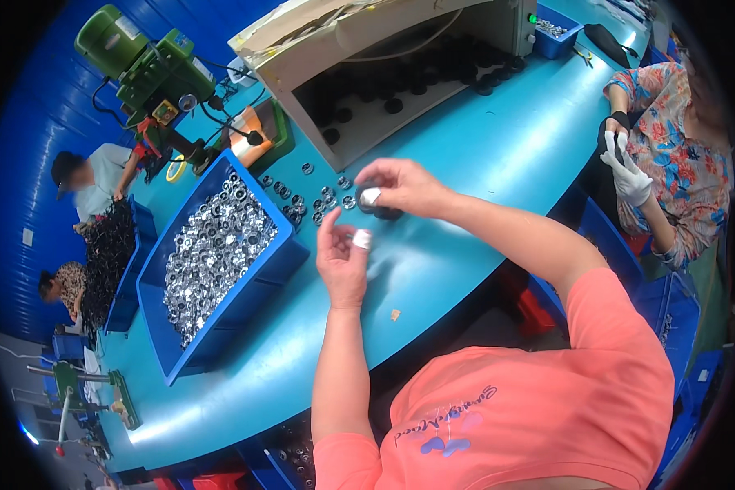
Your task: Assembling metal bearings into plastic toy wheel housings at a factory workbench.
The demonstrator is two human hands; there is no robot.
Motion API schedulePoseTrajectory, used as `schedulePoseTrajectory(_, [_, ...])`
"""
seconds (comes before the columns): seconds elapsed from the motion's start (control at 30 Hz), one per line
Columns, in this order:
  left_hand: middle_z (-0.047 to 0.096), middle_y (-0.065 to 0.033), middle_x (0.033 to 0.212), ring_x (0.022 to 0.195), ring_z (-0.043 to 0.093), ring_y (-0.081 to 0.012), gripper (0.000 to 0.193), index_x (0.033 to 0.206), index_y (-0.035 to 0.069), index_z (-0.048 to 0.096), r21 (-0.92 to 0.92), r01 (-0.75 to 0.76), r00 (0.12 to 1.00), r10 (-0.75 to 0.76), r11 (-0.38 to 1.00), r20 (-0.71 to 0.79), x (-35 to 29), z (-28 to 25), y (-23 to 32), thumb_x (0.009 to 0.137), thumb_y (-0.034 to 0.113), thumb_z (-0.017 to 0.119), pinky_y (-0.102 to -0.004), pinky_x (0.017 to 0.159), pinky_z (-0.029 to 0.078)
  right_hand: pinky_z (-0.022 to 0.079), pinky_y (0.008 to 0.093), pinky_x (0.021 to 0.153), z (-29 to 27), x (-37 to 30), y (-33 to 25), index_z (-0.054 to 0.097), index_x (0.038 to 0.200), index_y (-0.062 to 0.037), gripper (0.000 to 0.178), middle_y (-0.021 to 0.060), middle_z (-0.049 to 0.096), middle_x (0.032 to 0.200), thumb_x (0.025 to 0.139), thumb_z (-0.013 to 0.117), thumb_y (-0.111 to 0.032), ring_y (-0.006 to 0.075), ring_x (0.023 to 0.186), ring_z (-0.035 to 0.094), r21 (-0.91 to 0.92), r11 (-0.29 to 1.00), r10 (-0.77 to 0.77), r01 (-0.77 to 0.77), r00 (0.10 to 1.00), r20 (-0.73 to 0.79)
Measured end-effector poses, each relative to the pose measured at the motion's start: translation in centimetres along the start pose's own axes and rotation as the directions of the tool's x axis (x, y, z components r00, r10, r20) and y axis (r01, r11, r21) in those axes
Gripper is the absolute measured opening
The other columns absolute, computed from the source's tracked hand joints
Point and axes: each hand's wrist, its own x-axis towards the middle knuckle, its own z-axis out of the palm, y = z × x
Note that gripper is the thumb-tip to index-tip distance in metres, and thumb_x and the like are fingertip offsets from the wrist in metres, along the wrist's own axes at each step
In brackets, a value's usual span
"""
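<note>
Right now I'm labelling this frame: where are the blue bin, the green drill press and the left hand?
Blue bin [282, 260], head view, right wall.
Green drill press [151, 69], head view, motor housing.
Left hand [341, 263], head view, palm.

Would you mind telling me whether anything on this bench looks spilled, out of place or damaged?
Nothing looks damaged. A few small metal rings lie loose on the blue table beside the blue bin of similar parts, near the right hand. A small tan scrap sits alone near the table edge, below the left hand.
</note>
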Motion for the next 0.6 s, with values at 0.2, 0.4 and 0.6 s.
schedulePoseTrajectory(0.2, [0.064,-0.0067,0.127,0.114,0.065,-0.0168,0.059,0.141,0.004,0.057,-0.062,0.006,0.998,-0.002,0.998,0.06,-0.3,-0.6,-0.5,0.087,-0.001,0.078,-0.0317,0.099,0.055,0.053,0.0279,0.084,3.9,-0.3,1.3,0.061,0.13,-0.0058,0.036,0.0045,0.066,0.106,0.096,0.07,-0.015,0.0118,0.099,0.063,0.19,0.95,0.22,-0.248,0.963,0.159])
schedulePoseTrajectory(0.4, [0.061,-0.0019,0.115,0.102,0.062,-0.0108,0.053,0.135,0.001,0.061,-0.068,-0.027,1.0,0.026,0.997,-0.002,0.3,-1.7,-0.5,0.086,-0.001,0.08,-0.0273,0.093,0.055,0.056,0.03,0.082,2.2,1.1,3.2,0.062,0.127,-0.0072,0.024,0.0064,0.067,0.106,0.106,0.054,-0.017,0.0121,0.099,0.065,-0.15,0.977,0.156,-0.153,0.988,0.007])
schedulePoseTrajectory(0.6, [0.051,0.0009,0.117,0.103,0.059,-0.0087,0.053,0.131,0.002,0.066,0.01,-0.058,0.998,0.058,0.998,-0.007,0.7,-2.0,0.2,0.082,0.001,0.085,-0.0259,0.093,0.054,0.059,0.0397,0.082,2.9,1.3,4.9,0.064,0.125,-0.01,0.037,0.0115,0.06,0.126,0.089,0.069,-0.011,0.0295,0.103,0.066,-0.842,0.471,-0.296,0.264,0.946,0.131])
